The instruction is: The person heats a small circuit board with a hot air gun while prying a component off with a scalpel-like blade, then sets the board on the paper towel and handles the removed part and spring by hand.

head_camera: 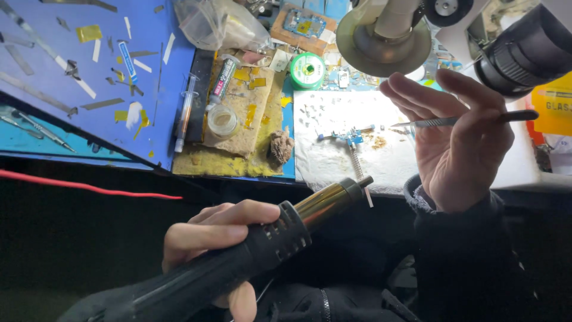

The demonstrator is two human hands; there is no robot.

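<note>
The bench (149, 89) runs across the top of the view, its left part covered by a blue mat strewn with tape scraps, its near edge dropping into shadow. Above the far right corner hangs a microscope (518, 50) with a round lamp ring (383, 37) beside it.

In front of the near edge, the left hand (217, 238) wraps a black hot air gun (238, 262), fingers (238, 216) clamped around the vented grip; its brass nozzle (333, 197) points up toward the bench's near edge without touching it. The right hand (459, 143) is raised over the right end of the bench, palm turned to the camera, thumb and fingers pinched together on a pair of thin metal tweezers (441, 121), whose tip reaches left over a white cloth (333, 155).

On that cloth, near the middle of the bench, lies a small blue circuit part (351, 137) among scattered tiny chips. Left of the cloth sits a stained yellow pad (238, 143) carrying a small glass jar (222, 121), a tube (223, 80) and a brown cleaning wad (280, 147). A syringe (185, 113) lies along the pad's left side. A green solder spool (307, 70) stands behind the cloth. A red wire (89, 186) crosses the dark below the near left edge.
</note>
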